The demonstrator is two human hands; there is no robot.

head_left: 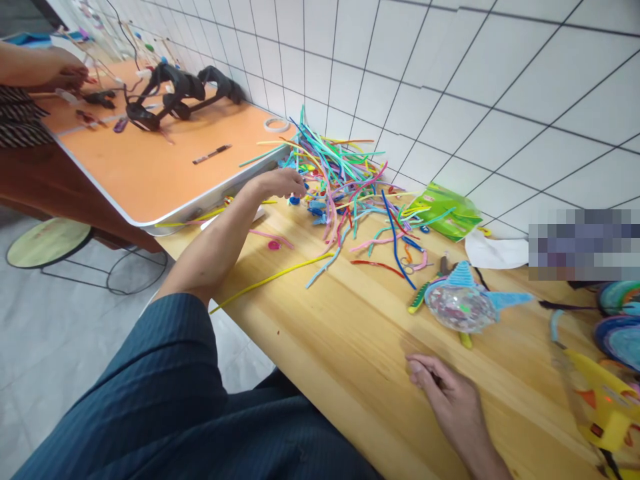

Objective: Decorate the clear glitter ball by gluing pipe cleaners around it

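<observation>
Fingers of the left hand, upper centre of the frame, bend downward at the edge of a tangled heap of fuzzy, many-coloured chenille stems; whether they pinch anything cannot be told. The right hand, lower right, rests over the pale wooden table, thumb and fingertips drawn narrowly together; a small object between them cannot be ruled out. The heap spreads from upper centre toward mid-frame, beside the white tiled wall.

Handling: the stems appear very light, soft-surfaced and pliant, unlikely to slip; since they interlace, a free end seems the best place to take hold. Right of centre, the fish-shaped ornament with a clear, glittering round body and light-blue fins looks light and rather fragile; its body seems a safer grip than the fins.

Count: heaped stems, too overlapped to total; long yellow fuzzy stem lying apart, lower left of centre, one; ornament, one; yellow plastic glue gun, lower right, one; bright green plastic packet, right of the heap, one; slim black pen and pale ring of tape, upper left, one each.
</observation>
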